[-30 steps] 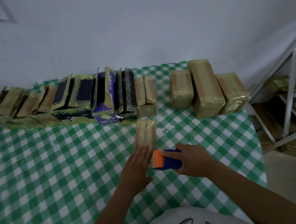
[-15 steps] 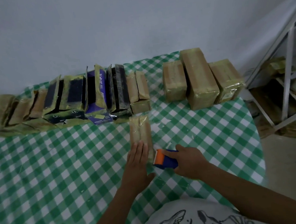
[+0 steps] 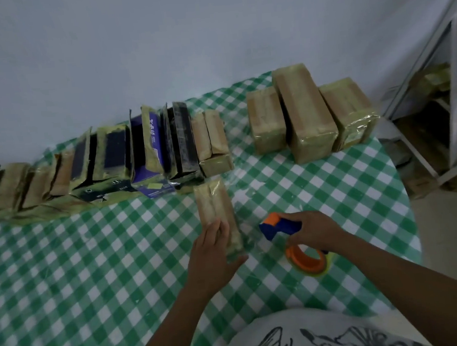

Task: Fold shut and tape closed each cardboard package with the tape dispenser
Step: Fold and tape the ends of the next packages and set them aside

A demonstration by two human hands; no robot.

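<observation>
A narrow brown cardboard package [image 3: 214, 208] lies lengthwise on the green checked tablecloth [image 3: 91, 269], its flaps folded down. My left hand [image 3: 212, 254] presses flat on its near end, fingers straight, thumb beside the end. To the right, my right hand [image 3: 312, 231] grips the blue and orange tape dispenser [image 3: 278, 225], lifted off the package; its orange roll of tape [image 3: 307, 260] shows below the hand. A clear strip of tape seems to stretch from the package's near end toward the dispenser.
A row of several open packages [image 3: 103, 165], brown, black and purple, stands along the back left. Three taped brown packages [image 3: 306, 112] sit at the back right. A metal rack [image 3: 449, 101] stands beyond the table's right edge.
My right hand has pulled the dispenser away from the package, to the right and upward, so its tape roll now shows. My left hand stays pressed on the package's near end.
</observation>
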